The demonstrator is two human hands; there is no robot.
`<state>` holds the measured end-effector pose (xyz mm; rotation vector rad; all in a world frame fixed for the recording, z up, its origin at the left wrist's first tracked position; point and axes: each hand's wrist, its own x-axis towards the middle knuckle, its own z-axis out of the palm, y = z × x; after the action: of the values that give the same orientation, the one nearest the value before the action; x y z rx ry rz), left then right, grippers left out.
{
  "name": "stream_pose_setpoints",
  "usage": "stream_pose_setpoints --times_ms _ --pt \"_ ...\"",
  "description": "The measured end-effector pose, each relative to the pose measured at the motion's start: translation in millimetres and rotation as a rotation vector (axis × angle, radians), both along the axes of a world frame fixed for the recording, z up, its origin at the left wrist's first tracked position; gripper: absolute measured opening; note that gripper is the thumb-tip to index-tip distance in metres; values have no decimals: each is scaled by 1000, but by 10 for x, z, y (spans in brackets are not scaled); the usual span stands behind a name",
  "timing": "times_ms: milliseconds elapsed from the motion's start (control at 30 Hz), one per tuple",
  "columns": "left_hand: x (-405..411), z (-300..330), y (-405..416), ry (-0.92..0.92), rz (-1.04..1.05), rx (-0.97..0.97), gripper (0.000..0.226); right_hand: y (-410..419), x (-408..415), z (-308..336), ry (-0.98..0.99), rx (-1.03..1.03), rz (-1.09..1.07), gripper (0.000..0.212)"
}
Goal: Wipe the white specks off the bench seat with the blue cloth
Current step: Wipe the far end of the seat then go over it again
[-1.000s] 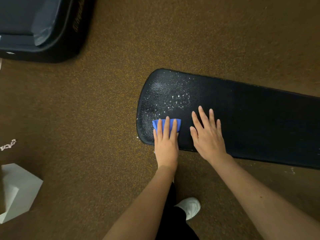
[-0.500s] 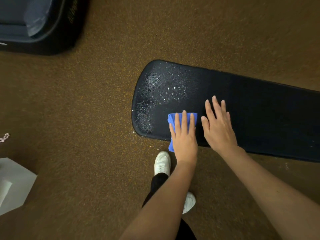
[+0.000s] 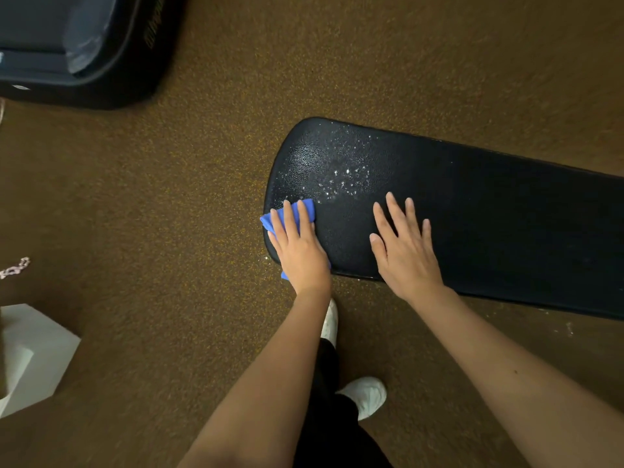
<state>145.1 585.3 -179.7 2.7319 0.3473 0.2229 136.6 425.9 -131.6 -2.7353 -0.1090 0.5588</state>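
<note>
A long black padded bench seat runs from the centre to the right edge. White specks lie scattered near its rounded left end. My left hand presses the folded blue cloth flat on the seat's near left corner, fingers straight; most of the cloth is hidden under the palm. My right hand rests flat on the seat to the right of the specks, fingers spread, holding nothing.
Brown speckled carpet surrounds the bench. A dark padded machine base sits at the top left. A white box stands at the left edge. My white shoes are below the bench's near edge.
My left hand slid the blue cloth leftward to the seat's near left corner. My right hand stayed flat on the seat.
</note>
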Motion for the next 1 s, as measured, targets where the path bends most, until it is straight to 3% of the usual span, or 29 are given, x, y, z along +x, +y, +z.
stream_pose_setpoints --times_ms 167,400,600,733,1000 --pt "-267 -40 -13 -10 -11 8 40 36 17 16 11 10 -12 55" --pt "334 -70 247 -5 140 -33 45 70 103 13 16 11 5 54" --pt "-17 -82 161 12 164 -54 44 100 182 32 14 0 -24 55" --pt "162 -79 183 -1 219 -73 42 39 233 39 40 -44 -45 56" --pt "442 -52 377 -2 105 -88 47 71 287 6 48 -54 -73 56"
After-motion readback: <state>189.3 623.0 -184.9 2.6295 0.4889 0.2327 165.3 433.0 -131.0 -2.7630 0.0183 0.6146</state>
